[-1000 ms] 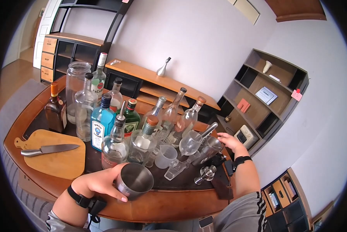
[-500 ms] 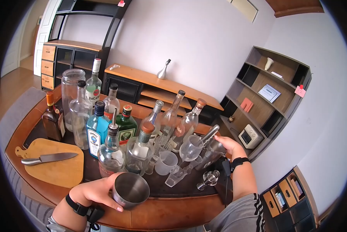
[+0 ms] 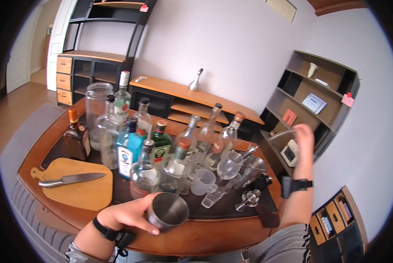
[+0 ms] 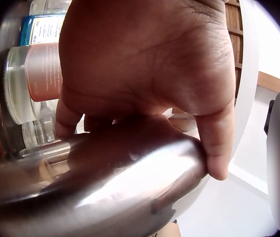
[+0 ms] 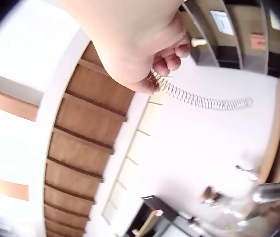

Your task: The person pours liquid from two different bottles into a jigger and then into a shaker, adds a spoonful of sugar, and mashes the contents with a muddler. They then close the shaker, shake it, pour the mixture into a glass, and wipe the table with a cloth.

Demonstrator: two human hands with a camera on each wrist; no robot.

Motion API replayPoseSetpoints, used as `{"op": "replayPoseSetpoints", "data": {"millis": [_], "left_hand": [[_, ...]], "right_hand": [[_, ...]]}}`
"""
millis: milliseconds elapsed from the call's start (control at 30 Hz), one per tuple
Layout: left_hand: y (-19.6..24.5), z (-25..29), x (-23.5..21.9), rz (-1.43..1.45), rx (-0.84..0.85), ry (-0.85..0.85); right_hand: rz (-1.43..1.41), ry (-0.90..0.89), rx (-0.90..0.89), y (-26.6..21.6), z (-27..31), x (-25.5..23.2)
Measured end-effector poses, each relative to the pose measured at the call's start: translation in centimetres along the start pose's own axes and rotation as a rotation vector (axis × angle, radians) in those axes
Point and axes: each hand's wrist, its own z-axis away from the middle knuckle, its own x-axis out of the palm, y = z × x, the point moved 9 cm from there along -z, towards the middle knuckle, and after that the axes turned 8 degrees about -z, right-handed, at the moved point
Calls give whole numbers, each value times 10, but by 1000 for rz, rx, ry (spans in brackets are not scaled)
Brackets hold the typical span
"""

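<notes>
The left hand (image 3: 133,215) is curled round the side of a metal cup (image 3: 170,210), thumb on one side and fingers on the other, holding it with its open mouth up over the near edge of the table (image 3: 222,234), just in front of the bottles. The right hand (image 3: 304,136), raised above the right end of the table, has its fingers bent in with the thumb against them, pinching one end of a coiled wire spring (image 5: 199,100) (the rest of the coil sticks out sideways in a slight curve, well apart from the cup).
</notes>
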Motion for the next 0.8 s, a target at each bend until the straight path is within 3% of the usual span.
{"op": "replayPoseSetpoints", "data": {"millis": [100, 167, 267, 333, 367, 433, 500, 667, 800], "left_hand": [[-4, 0, 2, -20, 9, -13], [1, -1, 4, 17, 12, -9], [4, -1, 5, 31, 21, -4], [3, 1, 5, 31, 27, 5], [3, 1, 5, 32, 31, 9], [-2, 1, 5, 16, 60, -5], [-3, 1, 6, 8, 71, -14], [-5, 0, 5, 12, 72, -20], [-5, 1, 6, 70, 50, -13]], "right_hand": [[-328, 20, -95, -101, 24, -6], [-488, -121, -182, -161, 50, 11], [-455, -248, -252, -232, 114, 55], [-375, -416, -269, -270, 167, 97], [-308, -541, -361, -283, 187, 118], [-83, -823, -460, -300, 226, 158], [3, -914, -575, -301, 256, 183], [-78, -934, -556, -286, 281, 211], [-82, -761, -589, -305, 256, 194]]}}
